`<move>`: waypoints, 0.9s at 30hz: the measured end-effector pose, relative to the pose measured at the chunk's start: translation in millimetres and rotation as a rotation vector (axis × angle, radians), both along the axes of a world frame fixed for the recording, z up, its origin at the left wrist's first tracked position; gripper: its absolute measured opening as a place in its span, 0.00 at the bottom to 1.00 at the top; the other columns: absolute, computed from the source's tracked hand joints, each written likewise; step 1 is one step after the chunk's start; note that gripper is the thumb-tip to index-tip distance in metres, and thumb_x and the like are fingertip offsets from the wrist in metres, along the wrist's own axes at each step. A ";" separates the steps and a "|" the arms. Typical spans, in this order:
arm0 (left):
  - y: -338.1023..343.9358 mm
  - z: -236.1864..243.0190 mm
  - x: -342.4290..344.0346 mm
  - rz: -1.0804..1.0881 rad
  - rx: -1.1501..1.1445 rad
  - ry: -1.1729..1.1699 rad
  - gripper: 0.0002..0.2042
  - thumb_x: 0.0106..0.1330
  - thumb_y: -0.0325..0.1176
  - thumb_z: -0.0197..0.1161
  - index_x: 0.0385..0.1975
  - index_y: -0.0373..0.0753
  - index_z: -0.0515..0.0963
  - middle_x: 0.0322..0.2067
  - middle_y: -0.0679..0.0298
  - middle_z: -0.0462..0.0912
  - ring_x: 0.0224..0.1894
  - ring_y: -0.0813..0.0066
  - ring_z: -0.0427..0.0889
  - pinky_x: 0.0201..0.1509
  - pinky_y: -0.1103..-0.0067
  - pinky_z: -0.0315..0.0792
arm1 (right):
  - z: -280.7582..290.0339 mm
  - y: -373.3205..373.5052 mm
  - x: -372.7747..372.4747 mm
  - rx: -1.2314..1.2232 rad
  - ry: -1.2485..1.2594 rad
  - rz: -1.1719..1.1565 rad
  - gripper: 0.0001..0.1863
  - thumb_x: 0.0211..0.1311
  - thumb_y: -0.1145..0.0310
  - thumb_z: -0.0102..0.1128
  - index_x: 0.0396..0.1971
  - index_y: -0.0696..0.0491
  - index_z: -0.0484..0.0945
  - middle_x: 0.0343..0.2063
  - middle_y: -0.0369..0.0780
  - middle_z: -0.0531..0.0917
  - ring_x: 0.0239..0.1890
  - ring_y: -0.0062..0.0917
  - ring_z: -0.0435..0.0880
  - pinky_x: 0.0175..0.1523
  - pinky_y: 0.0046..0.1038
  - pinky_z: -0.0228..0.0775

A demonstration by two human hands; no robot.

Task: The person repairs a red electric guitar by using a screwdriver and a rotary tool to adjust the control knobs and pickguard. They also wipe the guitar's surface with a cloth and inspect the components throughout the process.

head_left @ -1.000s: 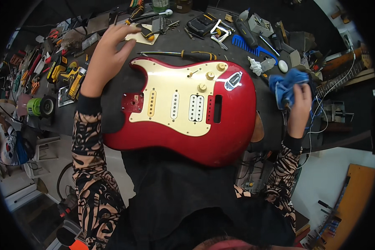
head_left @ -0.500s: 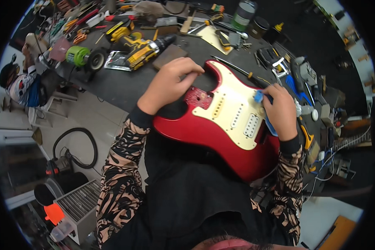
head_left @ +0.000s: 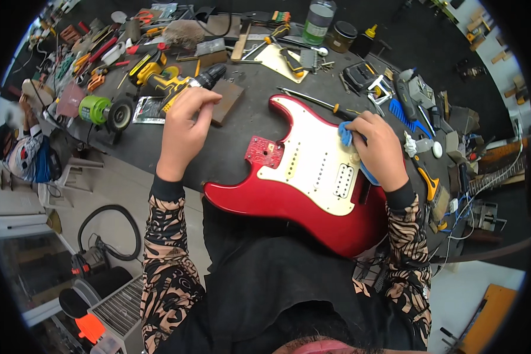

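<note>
A red electric guitar body (head_left: 301, 203) with a cream pickguard (head_left: 304, 168) lies at the table's near edge, partly over my lap. Its neck pocket (head_left: 264, 152) is bare, with no neck attached. Over the right part of the pickguard, my right hand (head_left: 382, 147) is closed around a blue cloth (head_left: 344, 134), which shows on both sides of the fingers. My left hand (head_left: 186, 130) is raised left of the body, apart from it. Its thumb and fingers are pinched together; what they hold, if anything, is hidden.
A yellow cordless drill (head_left: 174, 82) and a brown block (head_left: 227, 101) lie beyond my left hand. Behind the body lies a screwdriver (head_left: 318, 103). A blue brush (head_left: 408, 117) and a green bench grinder (head_left: 97, 111) flank the work. Someone (head_left: 26, 144) sits far left.
My left hand has moved left, away from the neck pocket. My right hand and the cloth stay over the pickguard. The whole view has shifted somewhat.
</note>
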State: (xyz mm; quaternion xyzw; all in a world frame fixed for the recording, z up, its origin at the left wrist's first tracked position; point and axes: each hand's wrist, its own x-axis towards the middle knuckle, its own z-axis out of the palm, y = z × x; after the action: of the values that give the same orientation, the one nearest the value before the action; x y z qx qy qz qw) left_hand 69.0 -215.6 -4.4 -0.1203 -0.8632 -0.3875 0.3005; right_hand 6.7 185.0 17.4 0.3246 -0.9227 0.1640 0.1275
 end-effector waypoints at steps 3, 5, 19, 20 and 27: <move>22.2 4.5 -3.6 -0.091 -0.064 -0.055 0.07 0.69 0.17 0.65 0.43 0.33 0.85 0.40 0.55 0.87 0.45 0.54 0.86 0.52 0.69 0.78 | -1.9 9.4 -7.5 0.095 0.080 -0.135 0.03 0.66 0.73 0.64 0.37 0.53 0.84 0.39 0.42 0.84 0.45 0.42 0.85 0.50 0.44 0.77; 39.6 7.6 -3.9 -0.191 -0.098 -0.129 0.09 0.67 0.18 0.66 0.45 0.33 0.85 0.44 0.54 0.86 0.49 0.53 0.85 0.53 0.67 0.79 | -2.1 25.4 -21.9 0.021 0.051 -0.144 0.03 0.69 0.74 0.62 0.38 0.54 0.83 0.39 0.46 0.84 0.45 0.48 0.85 0.49 0.46 0.78; 134.0 36.9 35.8 -0.525 -0.582 -0.244 0.15 0.63 0.27 0.74 0.50 0.37 0.87 0.57 0.59 0.87 0.65 0.55 0.82 0.69 0.60 0.75 | 15.6 48.7 -17.8 0.256 0.060 0.070 0.08 0.56 0.72 0.70 0.37 0.48 0.89 0.39 0.36 0.85 0.48 0.36 0.84 0.54 0.38 0.73; 137.6 36.5 33.9 -0.535 -0.595 -0.232 0.14 0.63 0.27 0.74 0.49 0.36 0.87 0.57 0.59 0.87 0.65 0.55 0.82 0.69 0.60 0.75 | 18.1 47.3 -18.2 0.255 0.009 0.092 0.07 0.53 0.70 0.70 0.33 0.47 0.88 0.38 0.36 0.85 0.48 0.36 0.84 0.53 0.40 0.74; 153.7 47.4 39.6 -0.500 -0.610 -0.323 0.14 0.64 0.24 0.73 0.50 0.32 0.87 0.56 0.54 0.87 0.64 0.49 0.81 0.68 0.60 0.76 | 14.4 70.2 -20.9 0.092 0.028 0.054 0.09 0.57 0.74 0.65 0.36 0.50 0.90 0.40 0.39 0.86 0.48 0.38 0.86 0.54 0.42 0.79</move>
State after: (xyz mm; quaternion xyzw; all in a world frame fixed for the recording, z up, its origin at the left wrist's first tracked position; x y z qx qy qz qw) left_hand 108.6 -61.9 43.1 -0.3468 -0.9186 -0.1893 0.0089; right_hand -14.2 255.2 31.8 0.3572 -0.9183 0.1204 0.1210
